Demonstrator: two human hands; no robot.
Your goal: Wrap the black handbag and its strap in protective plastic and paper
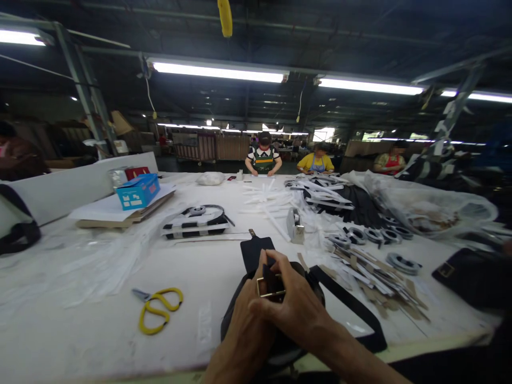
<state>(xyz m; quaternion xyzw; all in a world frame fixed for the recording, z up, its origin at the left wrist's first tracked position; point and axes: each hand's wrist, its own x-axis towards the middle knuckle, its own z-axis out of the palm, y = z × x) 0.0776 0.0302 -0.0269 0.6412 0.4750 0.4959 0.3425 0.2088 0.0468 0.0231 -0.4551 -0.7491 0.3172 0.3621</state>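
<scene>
A gap is left between the scissors (149, 305) and the bag (231, 308). Rightward, passage is obstructed by the strap (350, 298) and scraps (376, 274).

Lit tube lights (218, 72) hung above the white table (100, 341); beyond it stood brown panels (232, 147), and along its left side a low partition (76, 186).

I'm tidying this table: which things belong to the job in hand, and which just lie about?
In hand:
- black bag, under the left hand and right hand
- gold-coloured buckle, at their fingers
- black strap, beside the bag

Apparently just lying about:
- yellow-handled scissors
- blue box
- white strips
</scene>
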